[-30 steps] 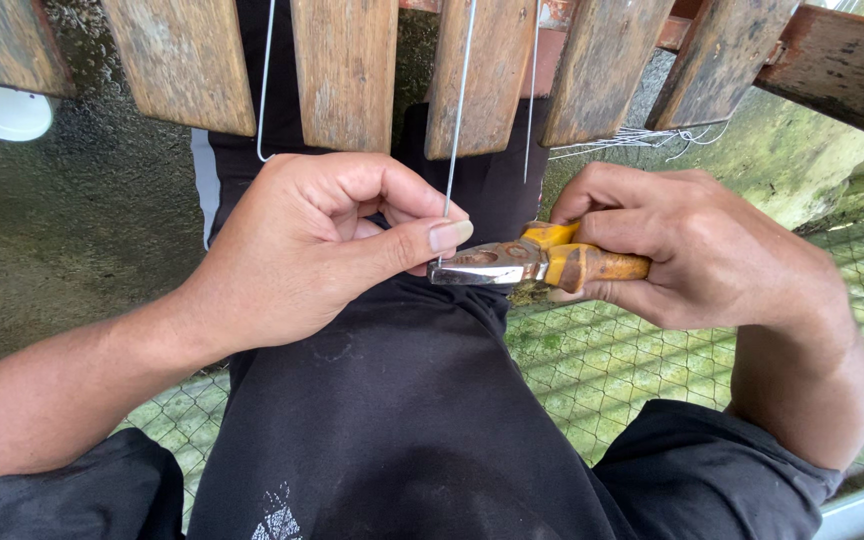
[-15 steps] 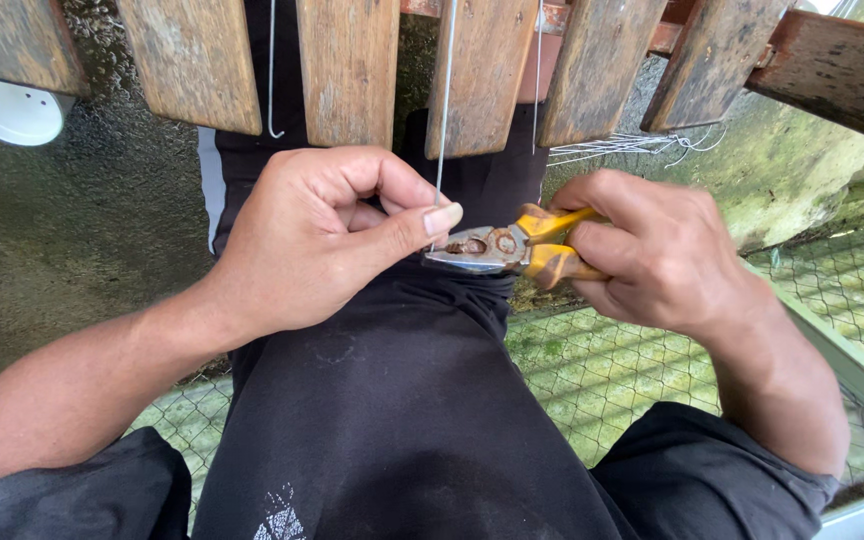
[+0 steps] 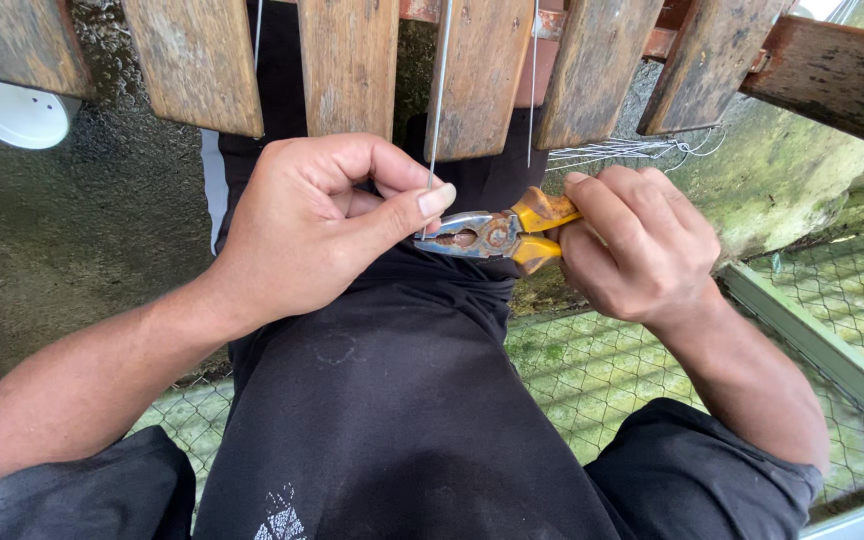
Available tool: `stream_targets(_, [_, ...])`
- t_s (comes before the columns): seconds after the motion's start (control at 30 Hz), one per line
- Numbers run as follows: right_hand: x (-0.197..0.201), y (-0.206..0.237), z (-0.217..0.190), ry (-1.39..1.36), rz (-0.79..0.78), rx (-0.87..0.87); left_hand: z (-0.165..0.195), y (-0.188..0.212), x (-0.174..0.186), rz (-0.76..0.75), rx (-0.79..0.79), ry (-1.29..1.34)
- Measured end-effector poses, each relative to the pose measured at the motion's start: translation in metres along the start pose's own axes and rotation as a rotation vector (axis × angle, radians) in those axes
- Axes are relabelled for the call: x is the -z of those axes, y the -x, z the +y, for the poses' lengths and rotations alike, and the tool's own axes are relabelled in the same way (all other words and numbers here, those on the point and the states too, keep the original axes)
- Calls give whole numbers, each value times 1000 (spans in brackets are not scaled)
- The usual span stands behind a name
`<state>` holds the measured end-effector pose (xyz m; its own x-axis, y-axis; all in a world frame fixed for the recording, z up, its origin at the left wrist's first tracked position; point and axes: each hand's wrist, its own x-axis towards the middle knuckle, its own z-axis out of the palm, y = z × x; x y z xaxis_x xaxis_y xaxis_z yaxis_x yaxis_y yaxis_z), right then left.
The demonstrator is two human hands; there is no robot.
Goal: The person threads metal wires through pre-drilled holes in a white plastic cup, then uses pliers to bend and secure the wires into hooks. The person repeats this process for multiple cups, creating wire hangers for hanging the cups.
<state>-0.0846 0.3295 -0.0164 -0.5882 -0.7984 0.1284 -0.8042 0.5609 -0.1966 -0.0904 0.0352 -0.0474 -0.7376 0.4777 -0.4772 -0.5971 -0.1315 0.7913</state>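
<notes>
From the head camera, the left hand (image 3: 322,225) pinches a thin steel wire (image 3: 438,95) between thumb and forefinger, the wire hanging down between weathered wooden slats (image 3: 347,65). The right hand (image 3: 637,245) is closed around the yellow handles of rusty pliers (image 3: 482,235), whose tip meets the wire just beside the left thumb, above wire mesh (image 3: 602,370).

above: wooden slats (image 3: 352,60) block – gaps narrow | below: lap (image 3: 392,400) – no room
</notes>
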Motion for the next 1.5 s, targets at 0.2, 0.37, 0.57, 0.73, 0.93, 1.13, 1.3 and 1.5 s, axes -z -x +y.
stream_targets(0.2, [1, -3, -3, 15, 5, -10, -8, -2, 1, 33, -29, 4])
stream_targets(0.37, [5, -12, -9, -115, -47, -96, -7, 0, 3, 23, -1, 87])
stream_targets(0.57, [5, 0, -5, -641, -425, -418, 1, 8, 11, 15, 17, 126])
stream_targets(0.73, [-3, 20, 13, -1613, -824, -573, 4, 8, 11, 8, 75, 102])
stream_targets(0.93, [-20, 2, 32, -1773, -1057, -588, 6, 7, 12, 29, 74, -9])
stream_targets(1.13, [-30, -23, 44, -1880, -1139, -519, 5, 8, 19, 19, 92, 41])
stream_targets(1.3, [-37, -33, 52, -1844, -1261, -502, 5, 9, 26, -16, 132, 58])
stream_targets(1.5, [-43, -43, 56, -1981, -1254, -496, 5, 8, 33, -44, 125, 58])
